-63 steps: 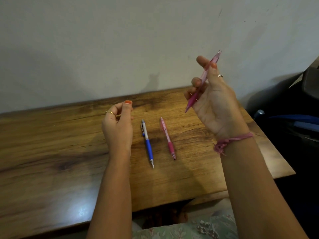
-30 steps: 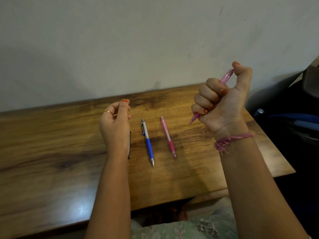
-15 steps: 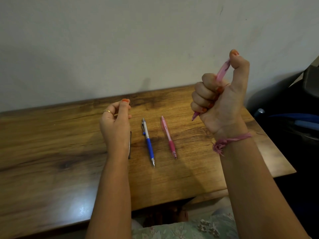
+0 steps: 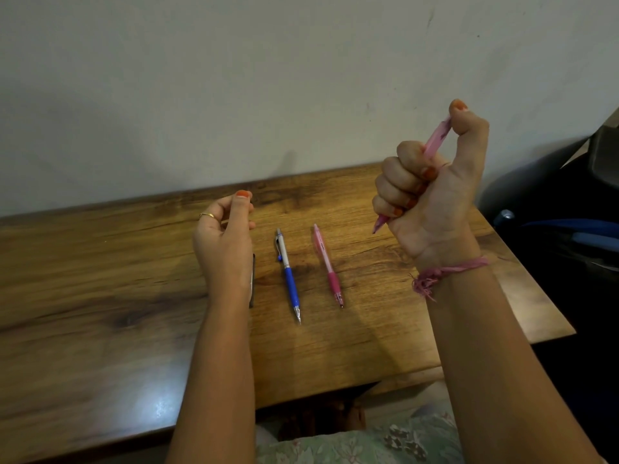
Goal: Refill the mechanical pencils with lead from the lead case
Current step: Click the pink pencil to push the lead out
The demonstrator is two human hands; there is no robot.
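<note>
My right hand (image 4: 432,195) is raised above the table's right side and grips a translucent pink mechanical pencil (image 4: 435,139) in a fist. The thumb lies on the pencil's top end and the tip points down-left. My left hand (image 4: 224,242) hovers over the table (image 4: 100,296) with its fingers curled against the thumb; nothing shows inside it. A blue and silver mechanical pencil (image 4: 288,276) and a pink mechanical pencil (image 4: 328,266) lie side by side between my hands. A thin dark lead case (image 4: 253,279) lies mostly hidden behind my left wrist.
A plain wall stands right behind the wooden table. A dark chair or bag (image 4: 569,212) with blue parts sits past the table's right edge. My lap in patterned cloth (image 4: 368,440) shows below the front edge.
My right hand turned from a fingertip hold into a fist round the translucent pink pencil, and its thumb moved onto the top end. The left hand and the pencils on the table stayed put.
</note>
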